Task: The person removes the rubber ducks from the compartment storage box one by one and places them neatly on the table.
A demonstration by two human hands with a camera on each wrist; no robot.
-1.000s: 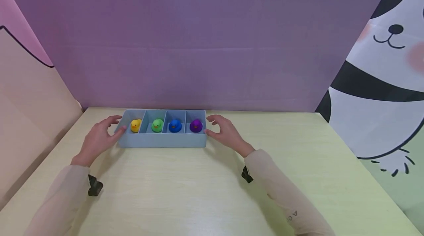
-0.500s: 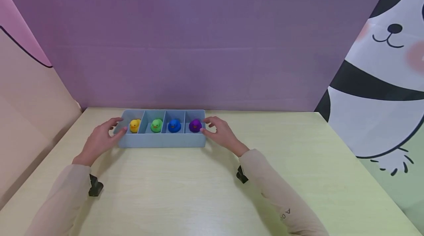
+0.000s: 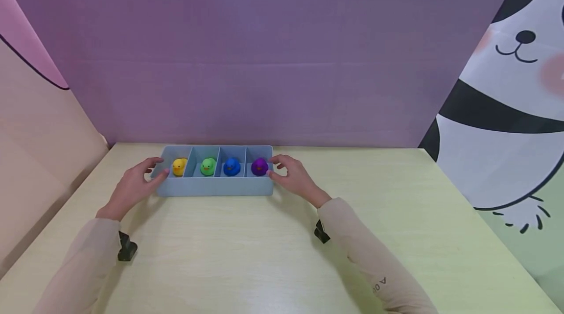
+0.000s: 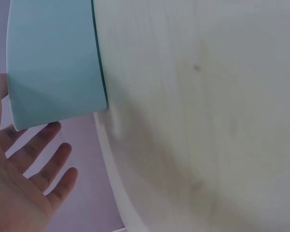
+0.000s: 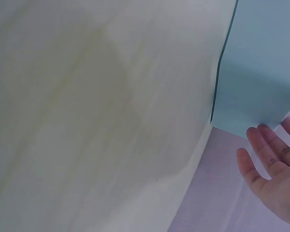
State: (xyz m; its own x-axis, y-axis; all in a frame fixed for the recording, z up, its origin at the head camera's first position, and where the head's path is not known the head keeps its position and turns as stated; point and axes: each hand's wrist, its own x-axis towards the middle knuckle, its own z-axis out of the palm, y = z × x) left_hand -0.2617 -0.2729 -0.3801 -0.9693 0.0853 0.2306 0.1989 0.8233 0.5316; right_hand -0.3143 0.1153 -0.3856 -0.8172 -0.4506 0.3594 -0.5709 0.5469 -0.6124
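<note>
A light blue box (image 3: 216, 187) with several compartments stands at the table's far edge. One toy duck sits in each: yellow (image 3: 179, 167), green (image 3: 208, 166), blue (image 3: 231, 167) and purple (image 3: 260, 167). My left hand (image 3: 134, 186) is at the box's left end, thumb over the front rim corner and index fingertip near the back corner. At the opposite end, my right hand (image 3: 296, 180) has thumb and index tips at the rim. Both wrist views show spread, relaxed fingers (image 4: 50, 169) by the box's end walls, with right fingertips (image 5: 253, 133) right at the lower edge.
A pale wooden table (image 3: 229, 250) lies under both forearms. Close behind the box rises a purple backdrop (image 3: 264, 59). A panda picture (image 3: 511, 157) covers the right side, and a pale panel (image 3: 39, 147) borders the left.
My right hand has moved left, bringing its fingertips onto the right end of the box. The left hand has stayed nearly still, and the ducks keep their compartments.
</note>
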